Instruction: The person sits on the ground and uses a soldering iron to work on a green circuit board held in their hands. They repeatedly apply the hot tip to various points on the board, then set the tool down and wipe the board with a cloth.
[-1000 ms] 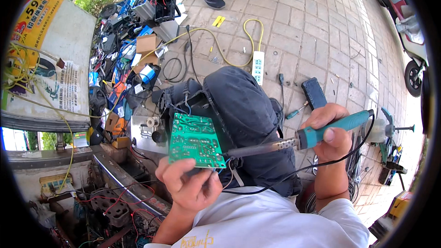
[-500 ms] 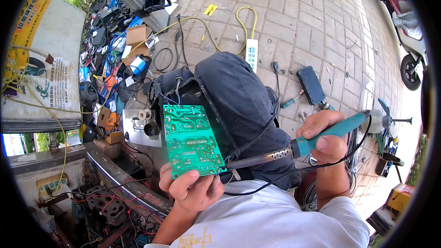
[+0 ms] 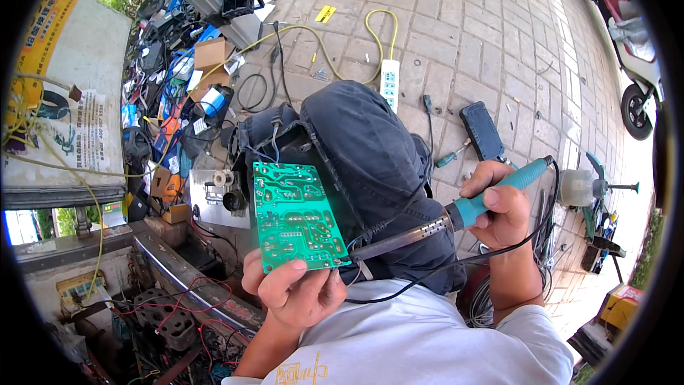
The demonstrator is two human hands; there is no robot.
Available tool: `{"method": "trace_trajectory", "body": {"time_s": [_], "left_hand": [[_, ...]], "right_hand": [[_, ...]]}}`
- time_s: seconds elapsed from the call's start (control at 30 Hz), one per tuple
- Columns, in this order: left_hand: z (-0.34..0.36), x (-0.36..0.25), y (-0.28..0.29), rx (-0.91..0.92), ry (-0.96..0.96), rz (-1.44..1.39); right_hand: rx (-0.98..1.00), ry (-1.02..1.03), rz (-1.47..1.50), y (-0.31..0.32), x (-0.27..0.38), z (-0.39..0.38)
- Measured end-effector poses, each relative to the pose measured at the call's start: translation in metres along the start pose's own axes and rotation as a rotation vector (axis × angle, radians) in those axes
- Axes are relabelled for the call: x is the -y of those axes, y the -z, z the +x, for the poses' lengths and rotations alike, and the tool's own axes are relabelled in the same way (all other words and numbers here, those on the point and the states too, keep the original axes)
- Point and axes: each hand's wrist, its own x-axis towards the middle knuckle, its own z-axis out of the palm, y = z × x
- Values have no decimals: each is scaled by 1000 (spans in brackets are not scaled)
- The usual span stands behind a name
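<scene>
Soldering iron [image 3: 462, 212] has shifted left, right hand [image 3: 507, 214] fingers clamped on its handle; left hand [image 3: 301, 296] fingers clamp the green circuit board [image 3: 296, 215] by its near edge.

Looking steeply down from the head, fisheye-wide, at close range over left hand [image 3: 296, 296] and right hand [image 3: 504, 215], with shirt [image 3: 399, 335] near and paving [image 3: 463, 36] far.

Green on the flat rectangular circuit board [image 3: 296, 217], patterned with winding tracks and greyish spots. Teal on the rounded handle of the soldering iron [image 3: 524, 173], brownish grey along its perforated metal barrel [image 3: 399, 239]. Charcoal for the cloth trousers [image 3: 363, 142], pale grey with a gold emblem [image 3: 301, 373] for the fabric shirt [image 3: 406, 335].
</scene>
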Motion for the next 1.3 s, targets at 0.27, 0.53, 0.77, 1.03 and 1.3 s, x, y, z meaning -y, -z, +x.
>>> {"method": "trace_trajectory", "body": {"time_s": [0.27,0.53,0.77,1.03,1.3], "left_hand": [[0,0,0,9,-5,-8],[1,0,-1,5,8,-50],[4,1,1,24,-3,-32],[5,1,0,15,-7,-29],[20,0,-2,-28,37,-32]], "right_hand": [[80,274,-7,10,-3,-12],[454,636,-248,-4,15,-18],[510,708,-349,-12,20,-19],[135,742,-168,-21,11,-35],[370,781,-594,-31,-39,-4]]}}
